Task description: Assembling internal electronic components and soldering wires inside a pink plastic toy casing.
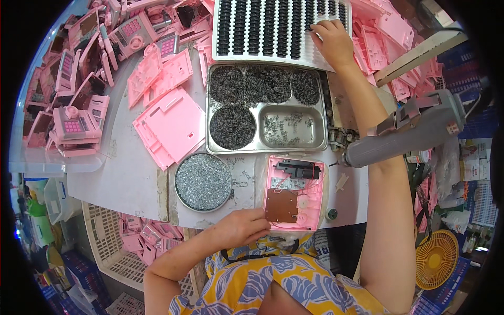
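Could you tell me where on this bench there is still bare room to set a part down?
The widest bare patch is the white tabletop left of the round tin of screws, below the loose pink panels. A narrower strip lies right of the open pink housing, holding only small bits. The far left is heaped with pink units; the steel tray fills the middle.

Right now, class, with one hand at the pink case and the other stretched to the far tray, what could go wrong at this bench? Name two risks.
1. The right hand reaches across the metal tray of springs to the white tray of black parts; the forearm might knock springs loose.
2. The left hand steadies the open pink case near the table edge, beside the round dish of screws; a nudge could tip either off.
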A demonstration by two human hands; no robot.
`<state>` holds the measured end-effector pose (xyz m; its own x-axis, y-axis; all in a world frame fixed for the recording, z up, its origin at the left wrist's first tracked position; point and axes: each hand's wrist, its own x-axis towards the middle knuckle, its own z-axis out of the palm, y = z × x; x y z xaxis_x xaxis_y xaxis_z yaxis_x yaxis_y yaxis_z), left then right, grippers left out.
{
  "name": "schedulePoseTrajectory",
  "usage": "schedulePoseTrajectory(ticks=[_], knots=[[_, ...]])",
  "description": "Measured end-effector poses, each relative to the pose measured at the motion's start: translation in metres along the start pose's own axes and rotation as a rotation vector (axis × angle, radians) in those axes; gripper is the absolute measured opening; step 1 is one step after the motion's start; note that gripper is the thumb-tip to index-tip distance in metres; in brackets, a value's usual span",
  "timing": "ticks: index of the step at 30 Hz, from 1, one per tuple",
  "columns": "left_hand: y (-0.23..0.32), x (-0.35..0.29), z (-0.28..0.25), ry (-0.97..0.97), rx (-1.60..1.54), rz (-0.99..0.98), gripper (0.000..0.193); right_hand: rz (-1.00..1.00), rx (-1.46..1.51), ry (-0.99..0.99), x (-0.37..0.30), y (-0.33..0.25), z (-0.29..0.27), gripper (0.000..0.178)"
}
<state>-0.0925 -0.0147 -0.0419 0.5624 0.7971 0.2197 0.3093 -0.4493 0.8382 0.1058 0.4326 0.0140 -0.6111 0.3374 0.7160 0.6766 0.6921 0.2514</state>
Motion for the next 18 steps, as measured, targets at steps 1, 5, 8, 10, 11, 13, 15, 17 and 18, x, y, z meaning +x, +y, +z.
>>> schedulePoseTrajectory(ticks=[1, 5, 8, 10, 11, 13, 15, 17, 18], knots=[[0.001, -0.008, -0.001, 0.02, 0.018, -0.05, 0.016, -0.032, -0.028, 0.043, 0.007, -0.018, 0.018, 0.015], [0.005, 0.011, 0.0, -0.028, -0.027, 0.034, 0.016, -0.093, -0.093, 0.022, -0.003, 0.038, -0.012, 0.011], [0.003, 0.01, 0.003, -0.01, -0.005, 0.035, 0.013, -0.054, -0.155, -0.241, -0.007, 0.064, 0.01, 0.025], [-0.001, 0.019, 0.002, -0.038, -0.024, 0.071, 0.012, 0.188, 0.029, 0.003, -0.042, 0.112, 0.002, 0.025], [0.001, 0.014, -0.002, -0.044, -0.02, 0.016, 0.014, 0.302, 0.163, 0.031, -0.042, 0.1, -0.003, 0.024], [-0.001, 0.009, -0.004, -0.056, -0.02, -0.029, 0.018, 0.523, 0.512, 0.089, -0.047, 0.057, -0.078, 0.024], [0.002, 0.011, -0.003, -0.066, -0.048, -0.06, 0.019, 0.665, 0.769, 0.051, -0.08, 0.015, -0.172, 0.024], [0.002, 0.02, -0.001, -0.072, -0.076, -0.052, 0.019, 0.865, 0.821, -0.14, -0.142, -0.058, -0.253, 0.022], [0.006, 0.012, -0.003, -0.058, -0.058, -0.096, 0.018, 0.956, 0.859, -0.26, -0.17, -0.107, -0.27, 0.022]])
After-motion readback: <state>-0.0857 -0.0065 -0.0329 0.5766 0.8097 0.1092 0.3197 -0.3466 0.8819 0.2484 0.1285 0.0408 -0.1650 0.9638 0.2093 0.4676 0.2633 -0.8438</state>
